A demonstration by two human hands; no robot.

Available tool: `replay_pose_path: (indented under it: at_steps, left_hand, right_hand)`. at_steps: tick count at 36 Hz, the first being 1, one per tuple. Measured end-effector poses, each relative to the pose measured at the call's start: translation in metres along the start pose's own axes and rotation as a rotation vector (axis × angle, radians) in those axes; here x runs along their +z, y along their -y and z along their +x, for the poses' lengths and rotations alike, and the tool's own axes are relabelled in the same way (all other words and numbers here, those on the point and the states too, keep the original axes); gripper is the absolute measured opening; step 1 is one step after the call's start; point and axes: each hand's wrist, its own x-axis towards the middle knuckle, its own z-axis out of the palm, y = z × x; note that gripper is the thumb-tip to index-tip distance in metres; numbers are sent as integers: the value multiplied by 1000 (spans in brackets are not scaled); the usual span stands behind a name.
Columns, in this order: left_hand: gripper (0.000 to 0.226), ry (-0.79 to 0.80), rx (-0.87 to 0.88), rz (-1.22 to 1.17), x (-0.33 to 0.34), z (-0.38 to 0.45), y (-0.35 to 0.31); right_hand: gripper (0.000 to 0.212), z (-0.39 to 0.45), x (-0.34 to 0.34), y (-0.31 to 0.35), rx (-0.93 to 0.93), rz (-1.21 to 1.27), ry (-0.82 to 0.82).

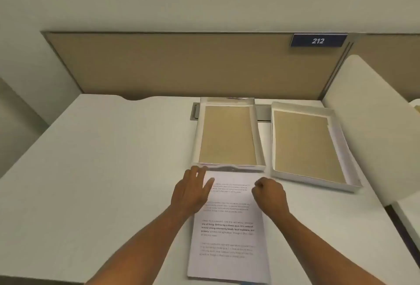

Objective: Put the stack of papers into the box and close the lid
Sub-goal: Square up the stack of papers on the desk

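A stack of printed white papers (228, 234) lies flat on the desk, straight in front of me. Just beyond its far edge stands an open white box (259, 139) with a brown inside, nothing in it. To the right lies a second, similar white tray (336, 139), also brown inside; which of the two is the lid I cannot tell. My left hand (192, 190) rests over the stack's upper left corner, fingers spread. My right hand (269, 195) sits at the stack's upper right edge with its fingers curled in; I cannot tell whether it grips the sheets.
The white desk (102, 171) stretches wide to the left. A tan partition (181, 64) with a blue "212" sign (318, 40) closes off the back. A grey cable slot (195, 111) sits behind the box. A white rounded panel (375, 125) stands at the right.
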Motion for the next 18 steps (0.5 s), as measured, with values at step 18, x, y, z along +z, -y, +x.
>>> replay_pose_path:
  at_steps: [18]
  left_hand:
    - [52, 376, -554, -293, 40, -27, 12]
  right_hand:
    - [36, -7, 28, -31, 555, 656, 219]
